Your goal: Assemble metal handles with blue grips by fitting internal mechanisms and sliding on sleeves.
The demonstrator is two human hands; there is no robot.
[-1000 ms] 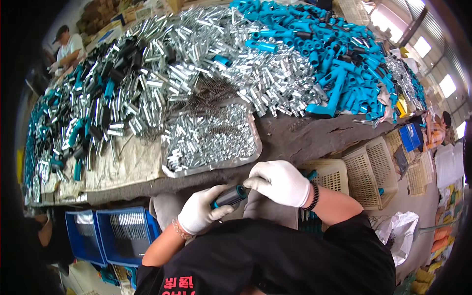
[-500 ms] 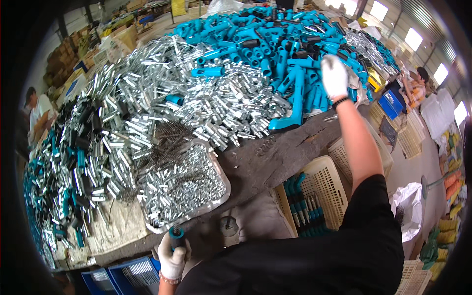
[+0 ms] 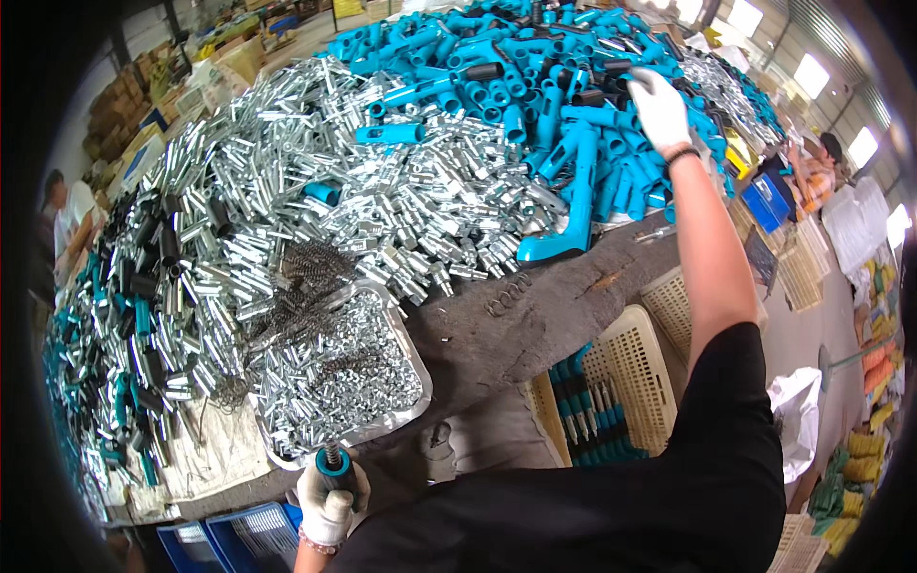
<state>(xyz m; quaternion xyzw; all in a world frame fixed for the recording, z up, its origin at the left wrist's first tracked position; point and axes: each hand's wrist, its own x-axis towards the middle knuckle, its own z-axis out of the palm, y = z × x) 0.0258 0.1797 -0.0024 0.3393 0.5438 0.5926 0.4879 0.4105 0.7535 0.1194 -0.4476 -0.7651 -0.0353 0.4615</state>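
My left hand [image 3: 323, 511], white-gloved, is closed around a black and teal tubular handle [image 3: 333, 464] at the lower edge. A thin metal spring or threaded rod [image 3: 331, 449] sticks up out of its teal end. My right hand [image 3: 659, 110], also gloved, reaches far over a heap of teal pistol-shaped tool bodies [image 3: 564, 143]. Its fingers are stretched out near a black sleeve [image 3: 618, 67], and I see nothing held in them. One teal body [image 3: 570, 224] lies at the heap's front edge.
Loose silvery metal parts [image 3: 430, 201] cover the middle of the table. A clear tray [image 3: 420, 382] of small metal pieces sits near my left hand, tangled springs [image 3: 310, 263] behind it. A cream crate [image 3: 630, 368] holds several finished-looking tools. Other people are at both sides.
My right hand has moved slightly farther over the teal heap and its fingers have stretched out. The handle in my left hand has tilted, now showing the metal piece sticking out.
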